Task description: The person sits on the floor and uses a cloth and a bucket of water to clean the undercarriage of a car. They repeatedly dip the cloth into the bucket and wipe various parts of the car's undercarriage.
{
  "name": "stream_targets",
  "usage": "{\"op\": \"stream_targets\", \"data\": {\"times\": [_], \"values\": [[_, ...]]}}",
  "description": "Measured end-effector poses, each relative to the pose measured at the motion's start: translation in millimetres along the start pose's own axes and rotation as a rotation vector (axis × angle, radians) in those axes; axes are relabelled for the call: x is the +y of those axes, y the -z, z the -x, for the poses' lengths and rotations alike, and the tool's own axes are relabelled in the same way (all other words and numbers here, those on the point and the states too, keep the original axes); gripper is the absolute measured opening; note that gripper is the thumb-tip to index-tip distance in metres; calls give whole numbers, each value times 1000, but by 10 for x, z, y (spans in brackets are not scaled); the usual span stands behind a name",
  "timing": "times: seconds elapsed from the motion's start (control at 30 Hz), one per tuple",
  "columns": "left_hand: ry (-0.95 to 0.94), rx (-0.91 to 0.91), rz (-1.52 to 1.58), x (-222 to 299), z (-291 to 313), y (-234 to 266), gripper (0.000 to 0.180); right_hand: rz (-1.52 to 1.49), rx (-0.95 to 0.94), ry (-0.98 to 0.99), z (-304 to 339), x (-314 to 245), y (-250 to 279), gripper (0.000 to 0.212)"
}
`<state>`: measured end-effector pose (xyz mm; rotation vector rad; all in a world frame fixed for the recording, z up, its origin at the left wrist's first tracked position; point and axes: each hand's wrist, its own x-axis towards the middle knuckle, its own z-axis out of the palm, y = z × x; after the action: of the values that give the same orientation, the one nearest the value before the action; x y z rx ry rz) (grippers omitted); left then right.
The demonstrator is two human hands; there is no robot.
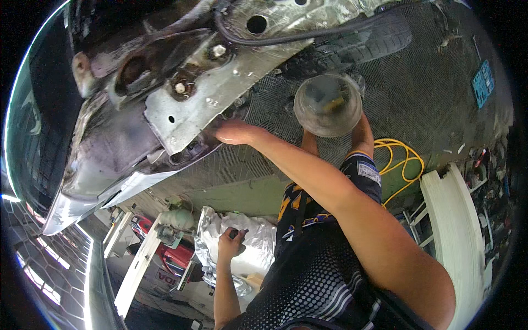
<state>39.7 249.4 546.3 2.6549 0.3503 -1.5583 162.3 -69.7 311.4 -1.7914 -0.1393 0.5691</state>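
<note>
My right arm reaches across to the car body, and my right hand (pixel 234 133) goes in under the edge of a bare metal panel (pixel 192 99). Its fingers are hidden there, so what they touch does not show. Two bolt heads sit on this panel, beside scuffed, dirty metal. Lower down, my left hand (pixel 231 243) is closed round a small black object (pixel 234 234) whose kind I cannot make out. Behind that hand lies crumpled silver foil sheeting (pixel 258 236).
A round translucent tub (pixel 328 118) is by my legs, near a tyre (pixel 363 47). A coiled yellow hose (pixel 407 148) lies on the floor to the right. Beyond it stands a long pale panel (pixel 454 220). Red equipment (pixel 177 258) and pale beams (pixel 140 269) are at lower left.
</note>
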Motion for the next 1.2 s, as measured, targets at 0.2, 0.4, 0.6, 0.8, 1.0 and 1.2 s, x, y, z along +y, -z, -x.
{"op": "stream_targets", "data": {"times": [0.2, 0.4, 0.6, 0.8, 1.0, 1.2], "values": [[-63, 83, 15, 220, 52, 156, 35, -410, 133, -189, 45, -189, 177, 59], [-91, 120, -110, 90, 45, 92, 35, -100, 314, 195, 253, -449, 63, 43], [-82, 109, -134, 214, 38, 20, 37, -380, 231, -71, 75, -290, 146, 55], [-113, 128, -152, 174, 51, 150, 34, -544, 473, -100, -470, 144, 10, 58], [-87, 96, -143, 380, 174, 40, 29, -533, 245, -116, -162, 68, 82, 55], [-37, 13, -97, 276, 149, -95, 33, -309, 105, -174, -47, -270, 235, 56]]}}
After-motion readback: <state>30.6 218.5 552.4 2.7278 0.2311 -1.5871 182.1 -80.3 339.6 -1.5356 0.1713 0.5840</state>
